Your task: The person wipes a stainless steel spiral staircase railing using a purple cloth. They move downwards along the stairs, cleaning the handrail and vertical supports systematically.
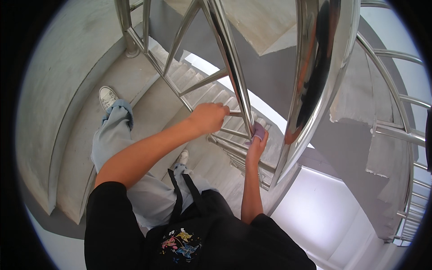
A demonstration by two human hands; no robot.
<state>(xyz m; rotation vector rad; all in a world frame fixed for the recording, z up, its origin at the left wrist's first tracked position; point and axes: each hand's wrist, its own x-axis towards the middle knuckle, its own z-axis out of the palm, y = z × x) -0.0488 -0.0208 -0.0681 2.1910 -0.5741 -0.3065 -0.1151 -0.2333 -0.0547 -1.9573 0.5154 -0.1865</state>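
Note:
A polished metal stair railing with slanting bars (pixel 233 67) stands before me. My left hand (pixel 211 117) is curled around a thin horizontal bar (pixel 236 113) of it. With my right hand (pixel 258 143) I hold a purple cloth (pixel 259 131) against the lower part of a thick slanting bar. The wide, shiny handrail (pixel 324 101) curves past on the right, close to my right hand.
My feet, in white canvas shoes (pixel 108 97), stand on different concrete steps (pixel 125 77). Beyond the railing, a lower flight of stairs (pixel 206 87) descends beside an open drop. More curved metal rails (pixel 388 84) run along the far right.

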